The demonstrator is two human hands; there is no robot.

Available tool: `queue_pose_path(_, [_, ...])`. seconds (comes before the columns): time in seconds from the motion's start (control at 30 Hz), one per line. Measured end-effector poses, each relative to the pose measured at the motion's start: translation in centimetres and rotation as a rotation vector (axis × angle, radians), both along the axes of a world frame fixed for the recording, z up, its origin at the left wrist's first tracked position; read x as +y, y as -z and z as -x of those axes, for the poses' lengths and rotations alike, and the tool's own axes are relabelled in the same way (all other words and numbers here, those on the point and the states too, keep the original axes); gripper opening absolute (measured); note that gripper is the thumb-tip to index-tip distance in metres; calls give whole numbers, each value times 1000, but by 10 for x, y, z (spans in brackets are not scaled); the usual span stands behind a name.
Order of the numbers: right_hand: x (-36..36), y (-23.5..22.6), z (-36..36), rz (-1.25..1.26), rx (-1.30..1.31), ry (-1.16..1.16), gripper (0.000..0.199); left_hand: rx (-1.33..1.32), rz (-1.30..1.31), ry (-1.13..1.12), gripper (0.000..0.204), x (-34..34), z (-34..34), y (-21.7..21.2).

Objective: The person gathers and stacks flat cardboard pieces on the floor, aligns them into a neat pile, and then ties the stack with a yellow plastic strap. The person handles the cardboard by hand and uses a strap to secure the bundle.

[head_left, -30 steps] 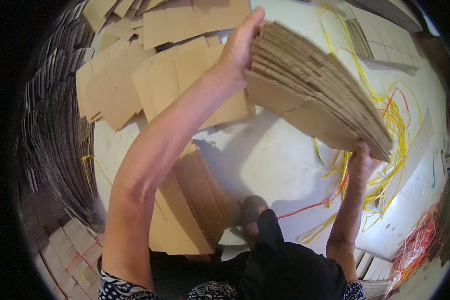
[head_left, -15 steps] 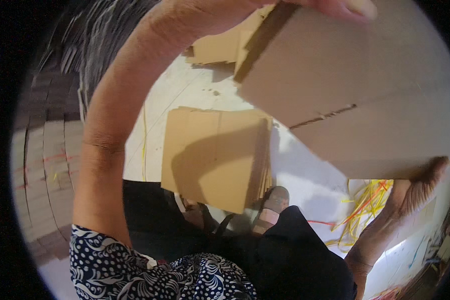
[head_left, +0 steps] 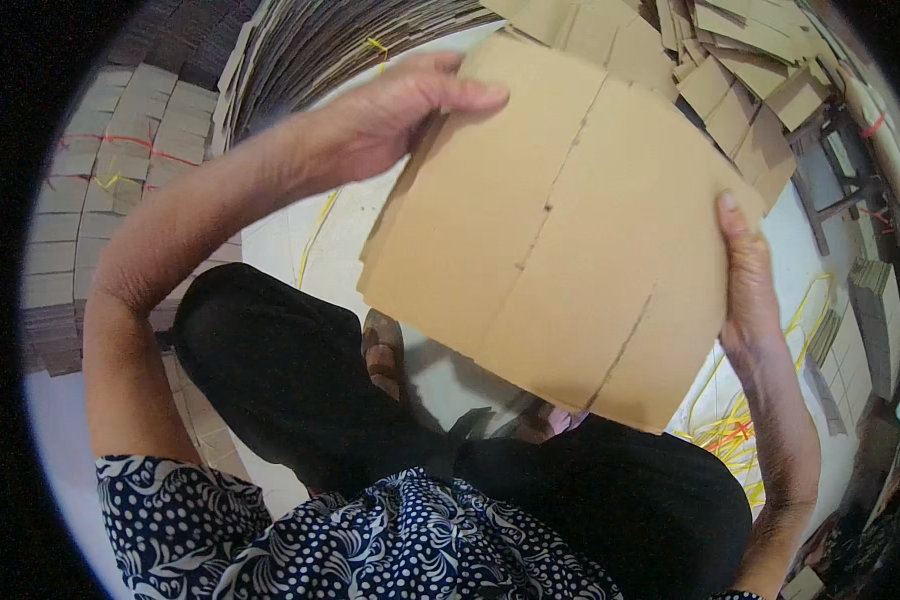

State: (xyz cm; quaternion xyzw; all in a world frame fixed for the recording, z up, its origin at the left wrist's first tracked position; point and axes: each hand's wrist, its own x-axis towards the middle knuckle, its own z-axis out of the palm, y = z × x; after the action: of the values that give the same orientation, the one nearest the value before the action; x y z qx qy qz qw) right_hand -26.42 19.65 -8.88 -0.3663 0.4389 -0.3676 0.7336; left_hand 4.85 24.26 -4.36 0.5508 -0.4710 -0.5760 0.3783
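Observation:
A flat stack of brown cardboard sheets (head_left: 580,230), with slits and crease lines across its top face, is held up in front of my knees. My left hand (head_left: 410,110) clasps its upper left edge, thumb on top and fingers underneath. At the right edge my right hand (head_left: 748,275) grips the stack, its thumb lying over the top sheet and its other fingers mostly hidden. Slightly uneven sheet edges show along the left side. The stack covers much of the floor between my feet.
Bundles of cardboard tied with red and yellow strap (head_left: 120,150) stand at the left. A long row of upright sheets (head_left: 340,60) curves behind. Loose cardboard pieces (head_left: 750,90) are heaped at far right, near a dark frame (head_left: 835,190). Tangled yellow strapping (head_left: 725,435) lies at right.
The cardboard in my hands has come from the upper right to the middle, its face turned up toward me. The stack seen on the floor between my feet no longer shows there.

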Motion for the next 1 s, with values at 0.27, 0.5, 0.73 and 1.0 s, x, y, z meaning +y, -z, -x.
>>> queue_pose_path(0.27, [9,25,-37,66,291,-108,57,93,-240,-126,62,35,-28,63])
queue_pose_path(0.5, [-1,51,-8,83,371,-140,66,94,-305,-103,60,20,2,89])
queue_pose_path(0.73, [0,5,29,512,919,-264,68,68,-306,-109,62,30,26,69])
queue_pose_path(1.0, [42,-10,-66,1427,1284,-712,59,60,-95,-219,59,34,25,101])
